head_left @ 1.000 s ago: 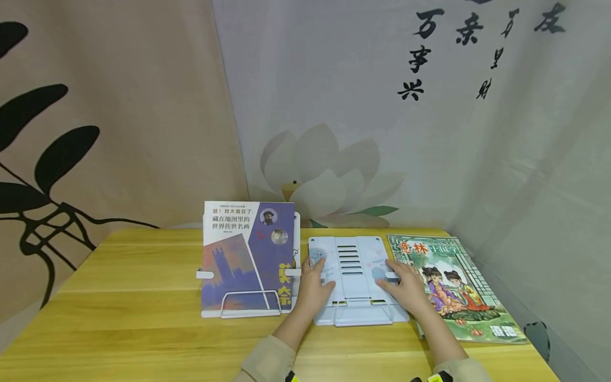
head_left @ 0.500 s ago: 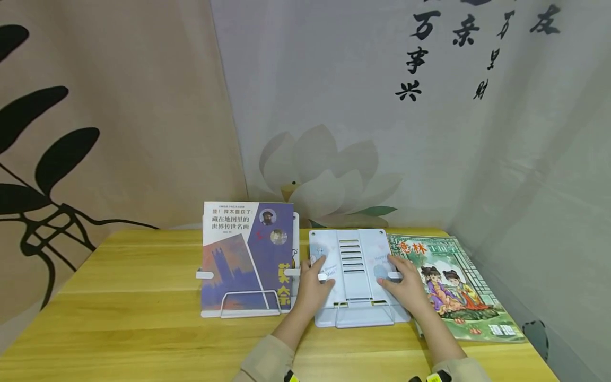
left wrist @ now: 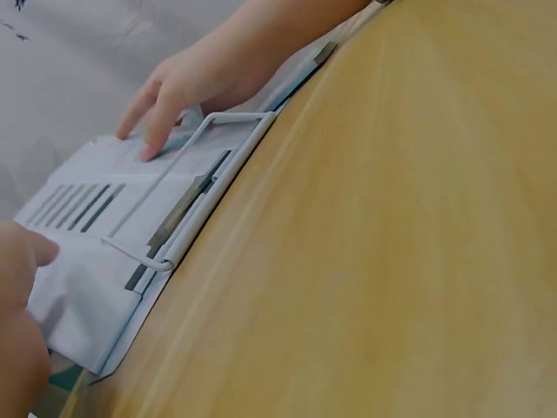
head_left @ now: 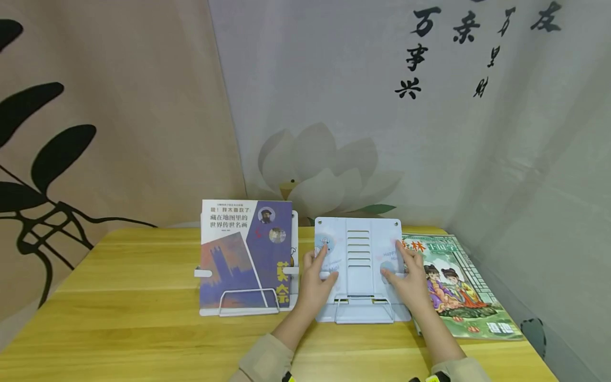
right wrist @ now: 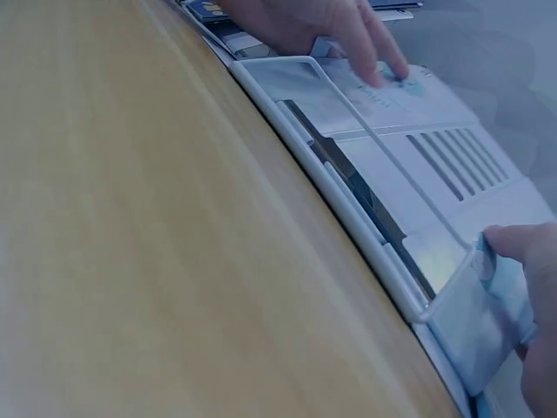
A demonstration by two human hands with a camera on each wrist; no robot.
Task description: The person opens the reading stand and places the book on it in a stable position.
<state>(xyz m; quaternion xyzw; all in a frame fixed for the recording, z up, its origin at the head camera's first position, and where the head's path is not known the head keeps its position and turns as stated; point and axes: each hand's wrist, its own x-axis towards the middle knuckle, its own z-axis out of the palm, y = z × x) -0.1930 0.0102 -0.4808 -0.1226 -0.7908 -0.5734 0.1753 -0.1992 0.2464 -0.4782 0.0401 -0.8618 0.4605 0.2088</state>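
Note:
In the head view both hands hold a white folding book stand [head_left: 359, 273], its slotted back panel leaning up from the base. The left hand [head_left: 315, 281] grips the panel's left edge, thumb on the front face. At the opposite edge the right hand [head_left: 412, 284] grips likewise, thumb spread over the print. A wire page holder [head_left: 364, 322] crosses the stand's lower front. In the left wrist view the stand's base [left wrist: 130, 340] rests along the wooden table. The right wrist view shows the right thumb [right wrist: 513, 239] on the panel's front. Fingers behind the panel are partly hidden.
To the left, a purple and white book [head_left: 245, 254] leans on another white stand, held by side clips and a wire. A green illustrated magazine [head_left: 477, 318] lies to the right, partly behind the right hand. A printed curtain [head_left: 324, 106] hangs behind the wooden table [head_left: 143, 297].
The stand's back panel has risen to a steeper tilt, its top edge now higher. Both hands have shifted slightly right, still holding its sides. The purple book stays put.

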